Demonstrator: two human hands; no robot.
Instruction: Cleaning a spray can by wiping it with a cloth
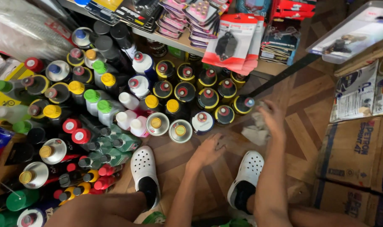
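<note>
Head view, looking down at a person crouched on a wood parquet floor [309, 105], feet in white clogs [144, 168]. Left hand [208, 151] rests low on the floor, fingers loosely spread and empty, just beside the front row of bottles. Right hand [272, 120] is blurred, fingers curled round a crumpled pale rag [255, 133], the rag bunched under the palm and touching the floor; how tight the grip is cannot be told.

Floor to the left is packed with upright oil bottles [181, 90]: black ones with yellow rims and red caps in rows, silver-topped cans [179, 131] at the front nearest the left hand, green, white and red-capped ones further left. Small red and yellow bottles lie on their sides at lower left.

A wooden shelf [267, 66] runs above the bottles, hung with carded parts in red packaging [233, 42]. Cardboard boxes [357, 155] are stacked at right, printed bags [355, 92] on top, a clear plastic tray [355, 31] above.
</note>
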